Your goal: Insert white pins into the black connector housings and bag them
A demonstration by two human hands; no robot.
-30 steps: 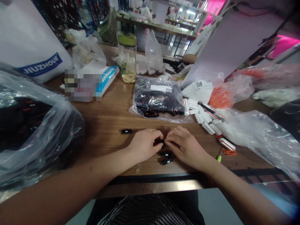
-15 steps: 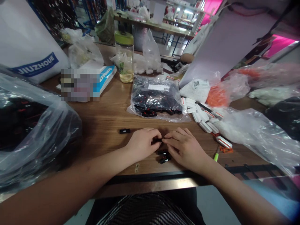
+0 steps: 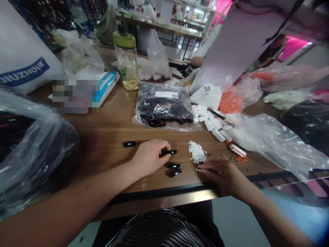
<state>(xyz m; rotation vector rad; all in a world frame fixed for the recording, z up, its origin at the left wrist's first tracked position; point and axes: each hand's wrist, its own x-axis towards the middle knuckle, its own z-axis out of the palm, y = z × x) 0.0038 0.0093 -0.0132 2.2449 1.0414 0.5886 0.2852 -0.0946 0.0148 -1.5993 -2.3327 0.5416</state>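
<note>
My left hand (image 3: 150, 156) is closed, thumb and fingers pinching a small black plastic block (image 3: 173, 152) with a white spot on its face, held just over the table. Below it on the wood lie two similar black pieces (image 3: 175, 173), close together. A single black block (image 3: 129, 144) rests left of my left hand. At the near right edge of a heap of tiny white pegs (image 3: 196, 152) is my right hand (image 3: 222, 171), its fingertips drawn together. Whether a peg sits between those fingertips is too small to tell.
A clear bag of black parts (image 3: 164, 106) lies ahead, with white and orange pieces (image 3: 214, 125) to its right. A green-lidded bottle (image 3: 125, 61) stands behind. Large plastic bags flank both sides. The table edge (image 3: 164, 204) runs close to my body.
My right hand has moved right and toward me, away from the black block, uncovering the white pegs. My left hand still holds the block. The whole view has shifted slightly.
</note>
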